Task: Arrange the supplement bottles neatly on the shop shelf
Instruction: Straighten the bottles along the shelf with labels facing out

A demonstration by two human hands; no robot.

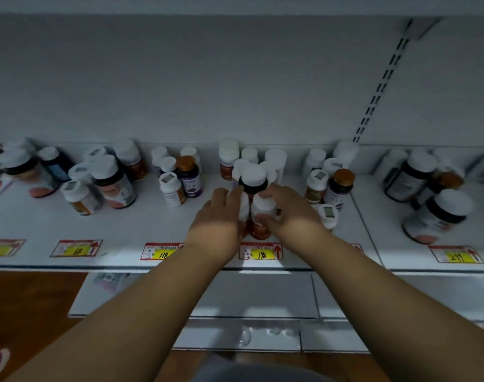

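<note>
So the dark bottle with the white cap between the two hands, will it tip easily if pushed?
Probably yes: the dark bottle seems perched on the white-capped bottles both hands grip, so a push may topple it. Its round body would likely roll. The smooth cap may slip.

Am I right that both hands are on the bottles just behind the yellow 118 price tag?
Not quite: the head view shows both hands, left hand and right hand, on the bottles just behind the yellow 198 price tag, not the 118 one.
</note>
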